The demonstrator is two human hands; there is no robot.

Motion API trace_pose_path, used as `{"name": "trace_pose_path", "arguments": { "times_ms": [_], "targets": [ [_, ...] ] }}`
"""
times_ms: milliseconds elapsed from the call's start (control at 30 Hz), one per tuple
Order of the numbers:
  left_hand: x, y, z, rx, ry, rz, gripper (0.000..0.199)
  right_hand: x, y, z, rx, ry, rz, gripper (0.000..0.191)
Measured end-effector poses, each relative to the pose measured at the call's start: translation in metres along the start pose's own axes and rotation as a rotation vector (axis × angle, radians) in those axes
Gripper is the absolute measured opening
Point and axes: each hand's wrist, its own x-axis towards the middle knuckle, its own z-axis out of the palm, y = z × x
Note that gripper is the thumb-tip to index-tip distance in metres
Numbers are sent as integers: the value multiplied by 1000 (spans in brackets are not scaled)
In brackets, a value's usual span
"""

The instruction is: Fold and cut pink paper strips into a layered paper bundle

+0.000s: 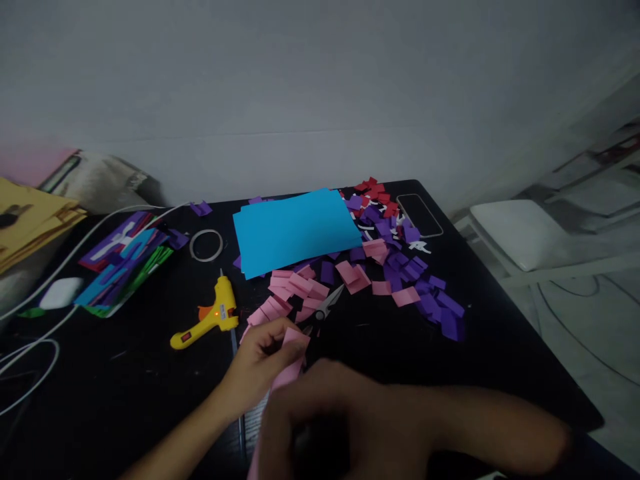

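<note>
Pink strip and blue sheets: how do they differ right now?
The pink strip is narrow, while the blue sheets are broad. The left hand pinches the strip; neither hand touches the sheets. The strip is partly hidden by the hands, whereas the sheets' top face shows fully. Both look like plain coloured paper.

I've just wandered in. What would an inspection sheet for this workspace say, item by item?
Surface: flat black table, bearing everything below.
Work items: long pink paper strip in the left hand; silver-bladed scissors just beyond; yellow pistol-shaped glue gun, small orange light glowing.
Clutter: small pink, purple and red paper pieces scattered around rectangular blue paper sheets.
Hands: left pinches the strip; right hand blurred, grip unclear.
Cables: thin white cables curving across the left side.
Surroundings: plain grey wall behind; white-seated stool at right.
</note>
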Motion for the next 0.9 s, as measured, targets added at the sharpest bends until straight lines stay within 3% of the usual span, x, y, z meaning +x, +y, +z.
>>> {"name": "trace_pose_path", "arguments": {
  "times_ms": [100, 233, 433, 700, 900],
  "targets": [
    [1, 1, -1, -10, 14, 30, 33, -6, 28, -15, -129, 383, -79, 15],
    [0, 2, -1, -56, -14, -41, 33, -14, 64, -33, -64, 699, -33, 12],
    [-1, 1, 0, -81, -4, -74, 35, -16, 83, -37, -106, 690, -37, 11],
    [-1, -1, -1, -129, -11, -135, 35, -13, 83, -38, -198, 656, -188, 15],
    [-1, -2, -3, -175, -35, -166, 36, -9, 84, -43, -134, 663, -195, 13]
  ]
}}
